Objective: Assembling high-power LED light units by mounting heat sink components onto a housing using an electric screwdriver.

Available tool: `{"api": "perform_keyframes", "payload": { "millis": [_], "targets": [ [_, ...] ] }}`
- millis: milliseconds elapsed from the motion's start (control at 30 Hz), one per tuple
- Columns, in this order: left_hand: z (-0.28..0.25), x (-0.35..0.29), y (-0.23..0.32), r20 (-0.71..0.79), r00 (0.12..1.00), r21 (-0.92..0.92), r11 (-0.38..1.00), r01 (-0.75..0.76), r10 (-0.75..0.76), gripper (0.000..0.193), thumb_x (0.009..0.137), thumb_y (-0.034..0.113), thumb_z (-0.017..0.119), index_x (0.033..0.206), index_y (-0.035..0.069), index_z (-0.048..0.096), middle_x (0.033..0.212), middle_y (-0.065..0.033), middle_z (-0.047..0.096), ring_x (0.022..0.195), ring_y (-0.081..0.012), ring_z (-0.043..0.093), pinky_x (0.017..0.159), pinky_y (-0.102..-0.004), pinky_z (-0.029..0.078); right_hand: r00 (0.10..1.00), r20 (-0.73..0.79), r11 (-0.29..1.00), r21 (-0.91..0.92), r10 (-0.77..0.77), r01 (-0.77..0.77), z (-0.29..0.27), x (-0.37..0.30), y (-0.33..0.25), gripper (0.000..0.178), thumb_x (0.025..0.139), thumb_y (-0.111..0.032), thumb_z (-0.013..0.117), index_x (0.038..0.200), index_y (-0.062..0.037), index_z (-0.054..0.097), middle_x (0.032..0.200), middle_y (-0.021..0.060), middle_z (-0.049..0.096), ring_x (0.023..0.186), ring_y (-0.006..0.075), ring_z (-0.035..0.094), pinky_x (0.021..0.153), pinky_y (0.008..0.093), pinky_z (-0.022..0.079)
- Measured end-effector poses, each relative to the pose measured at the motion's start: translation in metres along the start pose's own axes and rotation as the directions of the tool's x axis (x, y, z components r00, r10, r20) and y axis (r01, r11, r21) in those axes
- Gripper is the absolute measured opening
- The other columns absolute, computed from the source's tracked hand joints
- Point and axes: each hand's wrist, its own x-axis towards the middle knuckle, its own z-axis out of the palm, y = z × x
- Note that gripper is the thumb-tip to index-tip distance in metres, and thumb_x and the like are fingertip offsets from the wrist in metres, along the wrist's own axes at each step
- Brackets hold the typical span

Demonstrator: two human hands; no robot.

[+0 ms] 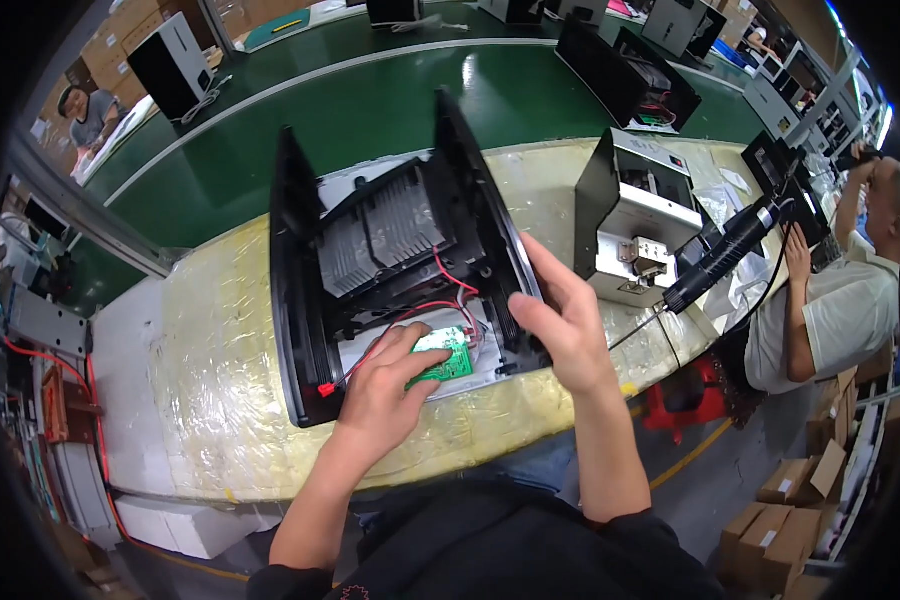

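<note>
A black open-topped housing [288, 300] with two tall side panels stands on the bench before me. Inside it sits a grey finned heat sink [380, 235], with red wires [450, 275] running from it. At the housing's near end, my left hand [375, 390] has its fingers and thumb around a green circuit board [448, 362], partly covering it. Left of that hand, a small red connector [326, 389] lies at the end of a wire. My right hand [570, 335] grips the housing's right side panel, its thumb near the panel's edge.
To the right stand a half-built metal and black unit [635, 215] and a hanging black electric screwdriver [720, 262]. A co-worker [835, 310] is beyond them. Behind the film-covered bench [210, 400] runs a green conveyor [370, 100] carrying more units.
</note>
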Motion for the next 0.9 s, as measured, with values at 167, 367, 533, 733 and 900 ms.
{"api": "perform_keyframes", "payload": {
  "millis": [167,367,533,733,900],
  "targets": [
    [0.011,0.001,-0.003,-0.122,0.992,0.033,0.999,0.020,-0.016,0.035,0.071,-0.005,0.076,0.106,-0.001,0.070,0.120,-0.0175,0.063,0.112,-0.0378,0.060,0.094,-0.0413,0.050,0.813,-0.055,0.608,-0.694,-0.579,0.386,-0.028,-0.001,-0.010,0.049,0.093,-0.003,0.058,0.140,0.0076,0.049,0.136,0.0147,0.059,0.121,0.0246,0.061,0.095,0.0339,0.051],
    [0.013,0.001,0.003,-0.068,0.998,0.028,0.999,0.016,-0.014,0.031,0.076,-0.002,0.074,0.106,0.001,0.070,0.123,-0.0176,0.061,0.112,-0.0388,0.058,0.094,-0.0433,0.049,0.246,-0.626,0.666,-0.734,-0.740,0.134,-0.154,-0.022,-0.022,0.037,0.098,-0.018,0.060,0.130,0.0017,0.055,0.105,0.0063,0.060,0.089,0.0124,0.056,0.078,0.0271,0.045],
    [0.012,0.001,0.002,-0.096,0.995,0.010,1.000,-0.014,0.015,0.032,0.074,-0.003,0.074,0.106,0.000,0.069,0.121,-0.0184,0.061,0.110,-0.0394,0.058,0.093,-0.0438,0.049,0.603,-0.720,0.922,-0.379,-0.344,0.073,-0.157,-0.022,-0.009,0.052,0.101,-0.023,0.060,0.142,0.0035,0.042,0.098,0.0063,0.059,0.082,0.0143,0.058,0.078,0.0292,0.048],
    [0.005,-0.005,0.005,-0.102,0.995,0.049,0.999,-0.011,0.016,0.036,0.070,-0.008,0.074,0.105,-0.002,0.068,0.119,-0.0208,0.061,0.110,-0.0403,0.059,0.094,-0.0438,0.049,0.682,-0.311,0.738,-0.112,-0.662,0.665,-0.138,-0.040,-0.082,0.056,0.101,-0.015,0.055,0.151,-0.0098,0.031,0.098,0.0074,0.052,0.073,0.0153,0.055,0.060,0.0328,0.050],
    [-0.009,-0.015,-0.002,-0.078,0.997,0.040,0.999,0.015,-0.012,0.038,0.069,-0.009,0.074,0.106,-0.002,0.068,0.120,-0.0198,0.061,0.110,-0.0405,0.059,0.093,-0.0429,0.048,0.604,0.050,0.606,0.076,-0.796,0.792,-0.117,-0.012,-0.139,0.065,0.102,-0.019,0.053,0.157,-0.0190,0.020,0.090,0.0058,0.052,0.053,0.0138,0.054,0.045,0.0290,0.048]
  ]
}}
